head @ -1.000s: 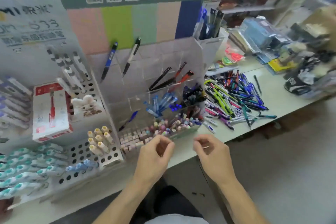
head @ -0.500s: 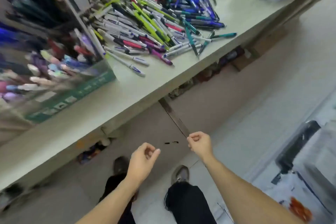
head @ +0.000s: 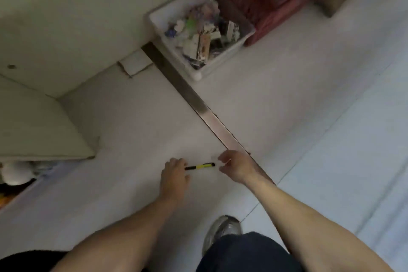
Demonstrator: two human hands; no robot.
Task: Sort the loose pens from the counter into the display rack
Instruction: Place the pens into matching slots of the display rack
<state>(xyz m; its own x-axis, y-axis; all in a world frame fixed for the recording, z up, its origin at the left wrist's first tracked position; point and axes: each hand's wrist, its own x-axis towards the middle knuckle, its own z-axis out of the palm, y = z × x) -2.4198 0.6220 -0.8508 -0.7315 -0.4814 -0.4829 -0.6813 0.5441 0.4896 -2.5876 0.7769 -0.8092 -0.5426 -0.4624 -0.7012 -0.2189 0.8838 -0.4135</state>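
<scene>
The view looks straight down at the floor (head: 309, 95) under the tabletop; neither the display rack nor the heap of loose pens is in sight, so how much sorting is done cannot be read from here. What shows is a single yellow-and-black pen (head: 199, 166) low over the pale floor, lying roughly level between the two hands. The left hand (head: 175, 175) has its fingers curled round the pen's left end and holds it. The right hand (head: 236, 166) is just beside the pen's right tip, its fingers loosely apart with a small gap between thumb and forefinger; whether it touches the tip is too blurred to tell. My judgement is that this pen is a stray being picked up off the floor, and it has yet to be carried up to the rack and slotted into a compartment, so the task is plainly unfinished.

Farther off, against the base of the counter, a white plastic bin (head: 196, 75) stands on the floor, filled with a jumble of small packaged goods and cards, too blurred to name. Touching its far right side is a dark red crate (head: 260, 26) holding crumpled bags or wrapping. A metal strip (head: 198, 104) runs diagonally across the floor from the bin toward the right hand. A grey shoe (head: 223, 231) shows near the bottom edge.
</scene>
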